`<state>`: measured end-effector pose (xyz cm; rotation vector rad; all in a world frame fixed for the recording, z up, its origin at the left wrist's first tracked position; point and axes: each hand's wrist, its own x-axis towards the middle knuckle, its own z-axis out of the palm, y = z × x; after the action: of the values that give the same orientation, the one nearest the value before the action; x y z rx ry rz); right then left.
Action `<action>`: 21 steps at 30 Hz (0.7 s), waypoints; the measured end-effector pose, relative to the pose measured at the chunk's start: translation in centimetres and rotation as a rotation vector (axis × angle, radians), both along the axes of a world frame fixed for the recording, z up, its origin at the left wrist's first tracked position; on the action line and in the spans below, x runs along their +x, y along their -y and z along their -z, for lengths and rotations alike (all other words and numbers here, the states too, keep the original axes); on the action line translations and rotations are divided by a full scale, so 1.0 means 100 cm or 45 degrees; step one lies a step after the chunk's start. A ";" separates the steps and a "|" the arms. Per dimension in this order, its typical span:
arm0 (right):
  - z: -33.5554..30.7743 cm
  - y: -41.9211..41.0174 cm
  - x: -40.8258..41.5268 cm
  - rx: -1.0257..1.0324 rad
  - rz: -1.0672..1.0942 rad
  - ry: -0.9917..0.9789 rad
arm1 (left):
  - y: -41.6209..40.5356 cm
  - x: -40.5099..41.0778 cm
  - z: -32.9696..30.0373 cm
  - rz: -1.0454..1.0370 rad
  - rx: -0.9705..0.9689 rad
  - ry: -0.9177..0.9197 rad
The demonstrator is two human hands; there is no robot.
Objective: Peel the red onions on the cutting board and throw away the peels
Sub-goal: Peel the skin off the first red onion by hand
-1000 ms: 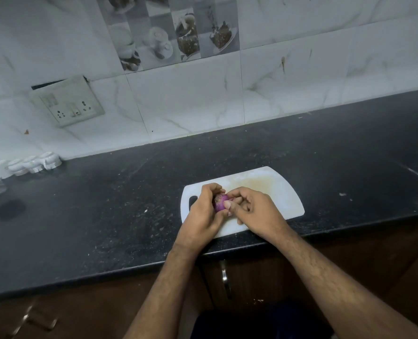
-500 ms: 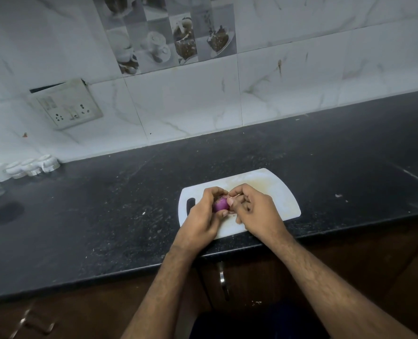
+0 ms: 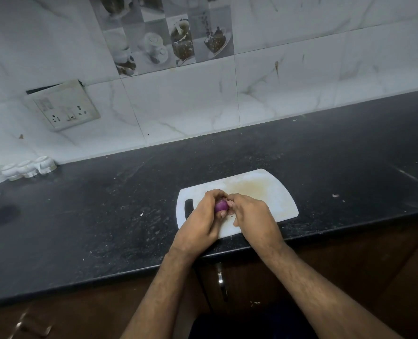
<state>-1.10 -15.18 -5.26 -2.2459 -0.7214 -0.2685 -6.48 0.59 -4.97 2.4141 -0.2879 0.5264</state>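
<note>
Onion (image 3: 221, 206) sat gripped in your left hand (image 3: 203, 218) over the cutting board (image 3: 271, 192) while your right hand (image 3: 250, 215) pinched its skin; slick, it could slip onto the desk (image 3: 105, 204).

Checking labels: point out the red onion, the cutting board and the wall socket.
red onion (image 3: 221, 206), head view, exposed purple side between the hands.
cutting board (image 3: 271, 192), head view, bare stained surface.
wall socket (image 3: 63, 107), head view, faceplate middle.

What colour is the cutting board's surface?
White cutting board, with a yellowish-brown stain mid-board; head view.
</note>
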 end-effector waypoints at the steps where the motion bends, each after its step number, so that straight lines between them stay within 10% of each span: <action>1: 0.001 -0.001 -0.001 -0.035 0.000 0.035 | 0.000 0.000 0.000 -0.002 0.004 -0.001; 21: 0.002 -0.003 -0.003 0.020 0.069 0.064 | -0.004 0.002 0.005 0.014 -0.046 0.023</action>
<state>-1.43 -14.84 -5.46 -2.2532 -0.6830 -0.3575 -6.33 0.99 -5.47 2.3726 -0.2972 0.5436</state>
